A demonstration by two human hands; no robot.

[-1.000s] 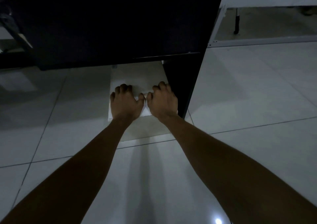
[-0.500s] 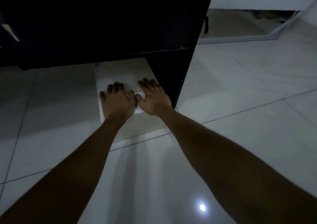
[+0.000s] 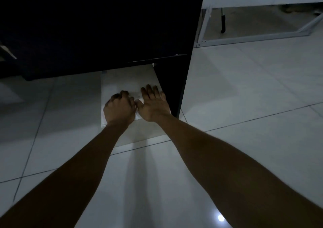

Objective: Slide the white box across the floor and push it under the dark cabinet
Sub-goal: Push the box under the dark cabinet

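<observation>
Two bare hands press on a flat white rectangular cardboard box (image 3: 129, 81) lying on glossy pale floor tiles (image 3: 244, 91), its far end already beneath the tall dark cabinet (image 3: 104, 26). Left hand (image 3: 119, 109) has fingers curled, knuckles up; right hand (image 3: 153, 105) lies flat, fingers loosely spread. Box looks light, stiff, prob. slides easily on slick tile; best pushed at near edge w/ both palms, kept square to the cabinet's side panel.
</observation>
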